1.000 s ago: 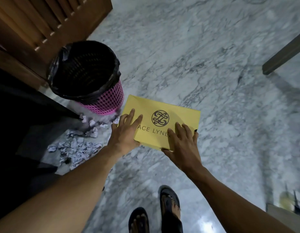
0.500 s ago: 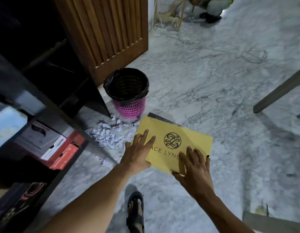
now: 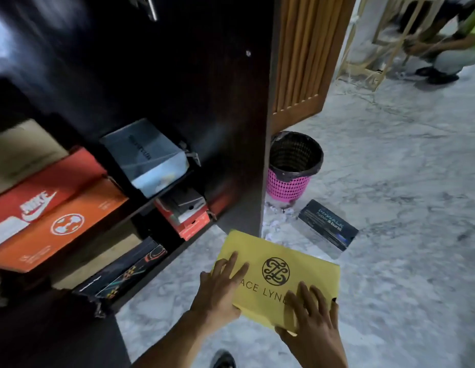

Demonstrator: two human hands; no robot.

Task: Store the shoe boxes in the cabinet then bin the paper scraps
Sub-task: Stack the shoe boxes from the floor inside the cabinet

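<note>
Yellow shoe box (image 3: 278, 274): lid on, black round monogram and black lettering on top, tilted, held off the marble floor just in front of the cabinet's right side panel.

Dark shoe box (image 3: 328, 225): lying flat on the floor, closed, teal lettering on its side, just right of the paper scraps.

Cabinet (image 3: 177, 88): dark wood, open, shelves holding several boxes: an orange box (image 3: 58, 224), a red Nike box (image 3: 42, 192), a grey box (image 3: 144, 155) tilted, a red box (image 3: 189, 219) lower down, a black patterned box (image 3: 122, 272) on the bottom shelf.

Paper scraps (image 3: 274, 223): white, crumpled, scattered on the floor at the bin's foot.

Bin (image 3: 293, 168): pink mesh, black liner, upright beside the cabinet.
</note>
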